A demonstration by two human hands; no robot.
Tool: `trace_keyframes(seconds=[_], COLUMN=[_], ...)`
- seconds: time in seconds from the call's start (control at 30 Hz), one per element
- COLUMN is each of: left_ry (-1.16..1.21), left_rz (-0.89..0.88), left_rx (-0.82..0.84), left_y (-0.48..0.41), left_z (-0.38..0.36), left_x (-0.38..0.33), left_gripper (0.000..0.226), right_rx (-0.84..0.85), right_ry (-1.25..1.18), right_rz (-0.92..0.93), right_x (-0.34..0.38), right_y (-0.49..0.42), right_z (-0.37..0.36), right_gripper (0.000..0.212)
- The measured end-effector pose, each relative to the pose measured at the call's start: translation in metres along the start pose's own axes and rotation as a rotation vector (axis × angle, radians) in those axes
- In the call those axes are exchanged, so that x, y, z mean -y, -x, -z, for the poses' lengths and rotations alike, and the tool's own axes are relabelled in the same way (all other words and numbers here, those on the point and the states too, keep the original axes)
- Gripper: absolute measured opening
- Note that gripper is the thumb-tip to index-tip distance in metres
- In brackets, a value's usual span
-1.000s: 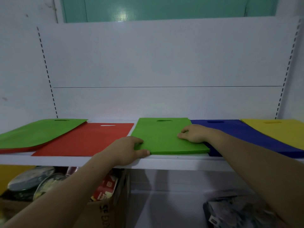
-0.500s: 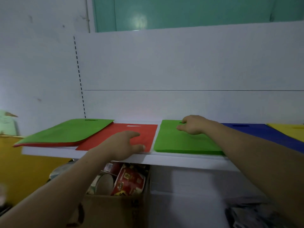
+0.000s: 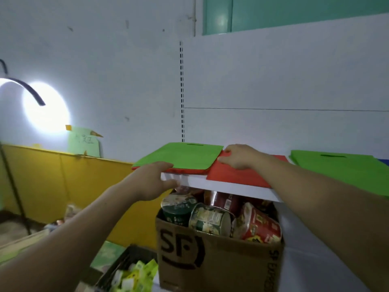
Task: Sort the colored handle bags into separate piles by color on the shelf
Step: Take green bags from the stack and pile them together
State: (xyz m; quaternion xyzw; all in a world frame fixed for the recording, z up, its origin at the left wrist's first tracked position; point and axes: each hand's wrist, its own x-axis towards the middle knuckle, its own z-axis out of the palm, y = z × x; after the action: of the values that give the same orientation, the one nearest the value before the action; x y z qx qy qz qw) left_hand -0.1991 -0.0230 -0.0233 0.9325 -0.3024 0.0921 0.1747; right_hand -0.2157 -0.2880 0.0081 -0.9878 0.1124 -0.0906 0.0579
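Head view: at centre frame, a flat green fabric handle bag (image 3: 183, 157) lies atop a red pile (image 3: 189, 171) on the white shelf (image 3: 221, 184). The left hand (image 3: 151, 180), fingers extended, touches the bag's front corner. The right hand (image 3: 237, 157) rests on the adjacent flat red bag (image 3: 237, 178), its fingers bent at the green bag's edge; whether it grips anything cannot be told.

Cardboard box (image 3: 210, 260), black "SF" mark on its front face, top open. It holds instant noodle cups: a red one (image 3: 261, 226) at right, a pale one (image 3: 210, 220) lying on its side, a dark green one (image 3: 179, 209) at left. Black crate (image 3: 126, 268) of yellow-green packets at lower left of the box. Yellow partition (image 3: 52, 182) along the left. A pale green paper note (image 3: 84, 142) sits above it on the white wall. Ring light (image 3: 46, 106) glowing, far left. Teal panel (image 3: 294, 11) at top right.
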Motion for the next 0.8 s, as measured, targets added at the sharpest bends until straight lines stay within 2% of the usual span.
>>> trace_keyframes(seconds=[0.33, 0.63, 0.8], left_ry=[0.066, 0.132, 0.151], left_rz=[0.039, 0.131, 0.167], left_rx=[-0.035, 0.027, 0.091], left_y=[-0.034, -0.113, -0.153], left_z=[0.003, -0.006, -0.009], left_x=[0.078, 0.115, 0.135], left_gripper=[0.068, 0.063, 0.06], right_rx=[0.088, 0.123, 0.096], right_ry=[0.045, 0.053, 0.071], right_rz=[-0.031, -0.147, -0.261], right_x=[0.052, 0.041, 0.023], right_y=[-0.063, -0.142, -0.171], right_z=[-0.022, -0.042, -0.052], right_gripper=[0.068, 0.067, 0.078])
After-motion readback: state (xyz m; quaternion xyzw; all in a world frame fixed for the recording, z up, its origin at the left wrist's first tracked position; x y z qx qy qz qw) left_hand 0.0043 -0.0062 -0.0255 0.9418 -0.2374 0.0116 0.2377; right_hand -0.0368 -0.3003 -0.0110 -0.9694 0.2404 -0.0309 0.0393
